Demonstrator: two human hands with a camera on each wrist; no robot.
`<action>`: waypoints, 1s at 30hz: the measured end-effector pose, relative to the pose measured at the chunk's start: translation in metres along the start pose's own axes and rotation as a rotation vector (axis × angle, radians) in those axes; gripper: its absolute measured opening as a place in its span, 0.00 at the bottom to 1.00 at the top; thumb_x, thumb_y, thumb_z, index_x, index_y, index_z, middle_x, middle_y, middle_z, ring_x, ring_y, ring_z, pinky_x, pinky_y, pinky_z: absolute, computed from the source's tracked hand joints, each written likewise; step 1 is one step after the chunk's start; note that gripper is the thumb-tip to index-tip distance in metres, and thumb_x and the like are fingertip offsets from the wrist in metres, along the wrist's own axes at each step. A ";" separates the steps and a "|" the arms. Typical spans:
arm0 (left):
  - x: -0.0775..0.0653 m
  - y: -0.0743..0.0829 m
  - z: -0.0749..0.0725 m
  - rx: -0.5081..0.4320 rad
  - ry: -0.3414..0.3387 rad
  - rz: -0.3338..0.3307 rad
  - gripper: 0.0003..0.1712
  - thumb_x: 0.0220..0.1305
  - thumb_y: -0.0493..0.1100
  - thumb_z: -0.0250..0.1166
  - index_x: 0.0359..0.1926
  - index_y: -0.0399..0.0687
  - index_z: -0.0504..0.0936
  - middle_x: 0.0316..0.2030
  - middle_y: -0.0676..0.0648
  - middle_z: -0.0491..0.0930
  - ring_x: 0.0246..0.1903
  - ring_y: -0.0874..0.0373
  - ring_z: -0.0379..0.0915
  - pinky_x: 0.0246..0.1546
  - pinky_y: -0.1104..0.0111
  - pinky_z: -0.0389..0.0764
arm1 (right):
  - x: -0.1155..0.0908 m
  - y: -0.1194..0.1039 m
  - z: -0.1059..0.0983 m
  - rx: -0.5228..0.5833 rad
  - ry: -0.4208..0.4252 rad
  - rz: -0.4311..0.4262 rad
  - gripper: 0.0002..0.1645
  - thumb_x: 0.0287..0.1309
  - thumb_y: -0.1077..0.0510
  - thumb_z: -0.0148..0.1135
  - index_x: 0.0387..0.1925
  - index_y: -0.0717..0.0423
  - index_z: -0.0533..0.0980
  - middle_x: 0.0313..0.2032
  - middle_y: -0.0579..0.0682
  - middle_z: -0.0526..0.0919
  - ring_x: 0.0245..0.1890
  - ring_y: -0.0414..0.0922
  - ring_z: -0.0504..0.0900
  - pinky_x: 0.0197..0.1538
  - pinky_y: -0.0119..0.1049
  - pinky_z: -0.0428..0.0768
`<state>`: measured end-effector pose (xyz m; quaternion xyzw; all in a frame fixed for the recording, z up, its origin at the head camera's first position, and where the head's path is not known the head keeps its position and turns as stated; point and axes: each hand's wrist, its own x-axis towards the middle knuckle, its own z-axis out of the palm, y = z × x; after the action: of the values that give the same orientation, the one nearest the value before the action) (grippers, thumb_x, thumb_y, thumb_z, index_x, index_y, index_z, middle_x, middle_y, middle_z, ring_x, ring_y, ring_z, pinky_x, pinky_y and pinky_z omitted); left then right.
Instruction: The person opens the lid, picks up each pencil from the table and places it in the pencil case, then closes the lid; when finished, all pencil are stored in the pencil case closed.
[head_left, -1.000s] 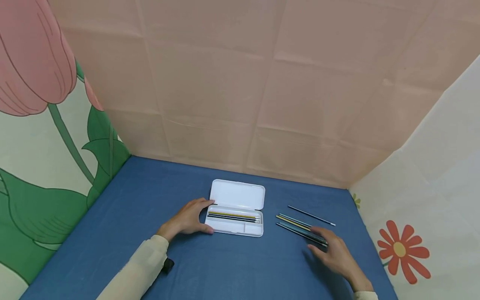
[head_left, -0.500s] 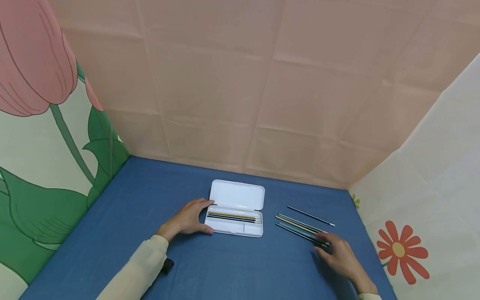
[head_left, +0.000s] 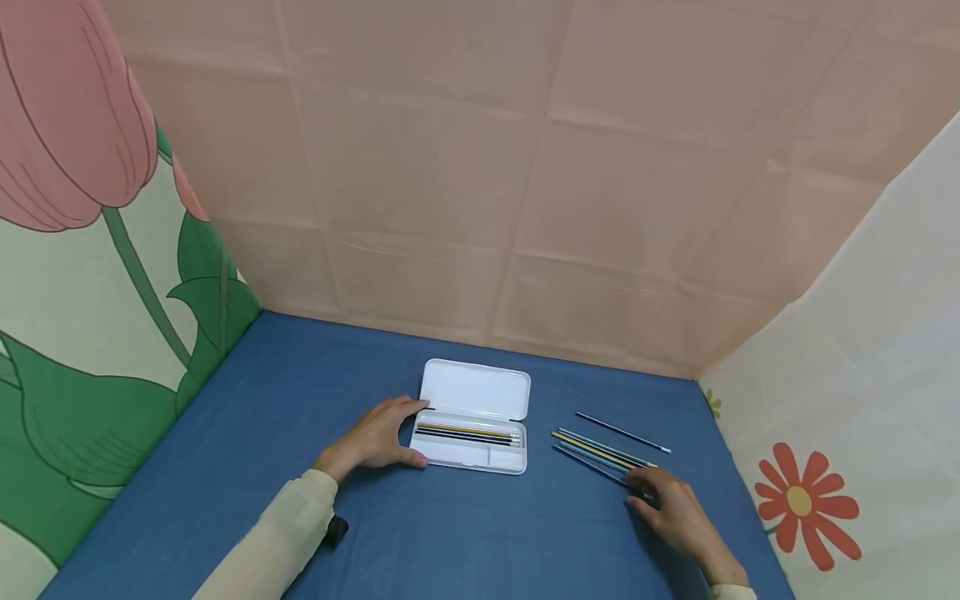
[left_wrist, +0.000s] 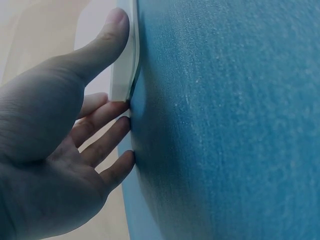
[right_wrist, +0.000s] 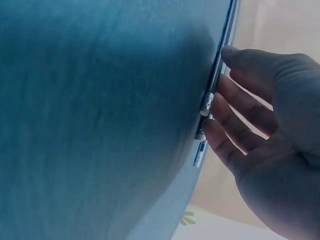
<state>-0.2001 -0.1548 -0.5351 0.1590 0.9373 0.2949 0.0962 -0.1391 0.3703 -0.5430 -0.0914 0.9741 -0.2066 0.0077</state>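
The open white pencil case (head_left: 475, 390) is placed on the blue cloth (head_left: 465, 533), its left end spanned and touched by the left hand (head_left: 377, 435) with thumb and fingers widely spread. To its right, loose pencils (head_left: 592, 450) are pinched near the eraser ends between thumb and fingertips of the right hand (head_left: 672, 510); one dark pencil (head_left: 622, 432) is laid apart, just beyond.

In the head view, the right hand (head_left: 678, 512) hides the near ends of some pencils (head_left: 596, 451). The left wrist view's top edge crops the pencil case (left_wrist: 121, 84).
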 end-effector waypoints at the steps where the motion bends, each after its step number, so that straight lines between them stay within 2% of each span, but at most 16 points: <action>1: 0.000 0.000 0.000 0.001 0.000 0.001 0.60 0.56 0.57 0.91 0.83 0.44 0.74 0.73 0.37 0.80 0.73 0.37 0.76 0.76 0.35 0.76 | 0.001 0.000 0.001 0.000 -0.002 0.000 0.18 0.63 0.62 0.83 0.53 0.54 0.89 0.48 0.47 0.93 0.47 0.43 0.91 0.51 0.42 0.91; 7: -0.001 0.000 -0.001 -0.004 0.002 0.003 0.60 0.56 0.57 0.91 0.83 0.44 0.74 0.74 0.37 0.79 0.73 0.36 0.76 0.77 0.35 0.75 | 0.003 -0.002 0.005 0.002 0.021 -0.037 0.15 0.63 0.66 0.83 0.49 0.51 0.90 0.38 0.41 0.87 0.38 0.31 0.81 0.42 0.34 0.84; 11: 0.000 0.000 -0.001 -0.006 0.004 0.004 0.59 0.56 0.57 0.91 0.83 0.44 0.74 0.72 0.38 0.80 0.72 0.38 0.76 0.76 0.36 0.76 | 0.003 -0.003 0.007 0.010 0.033 -0.066 0.13 0.62 0.68 0.82 0.45 0.51 0.90 0.35 0.40 0.85 0.35 0.28 0.77 0.39 0.32 0.81; 17: 0.001 0.001 0.000 -0.011 -0.001 0.008 0.60 0.55 0.58 0.91 0.83 0.45 0.74 0.73 0.37 0.79 0.73 0.37 0.76 0.77 0.36 0.75 | 0.003 -0.004 0.007 -0.004 0.027 -0.088 0.14 0.62 0.70 0.81 0.39 0.46 0.90 0.37 0.39 0.87 0.36 0.28 0.79 0.40 0.32 0.82; 24: 0.001 0.001 0.001 -0.014 0.002 0.030 0.59 0.56 0.58 0.91 0.83 0.44 0.74 0.70 0.38 0.81 0.69 0.39 0.78 0.74 0.36 0.77 | 0.003 -0.005 0.006 0.007 0.011 -0.099 0.15 0.63 0.70 0.80 0.38 0.45 0.90 0.37 0.39 0.85 0.37 0.30 0.77 0.40 0.33 0.81; 30: 0.001 -0.002 0.001 -0.018 0.003 0.019 0.60 0.55 0.57 0.91 0.83 0.44 0.74 0.71 0.38 0.80 0.70 0.39 0.77 0.76 0.37 0.76 | 0.002 -0.006 0.003 0.022 0.001 -0.083 0.14 0.65 0.70 0.78 0.39 0.46 0.90 0.36 0.39 0.85 0.36 0.29 0.76 0.40 0.32 0.81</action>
<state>-0.2012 -0.1552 -0.5371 0.1665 0.9332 0.3046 0.0934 -0.1400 0.3628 -0.5434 -0.1313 0.9672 -0.2177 -0.0004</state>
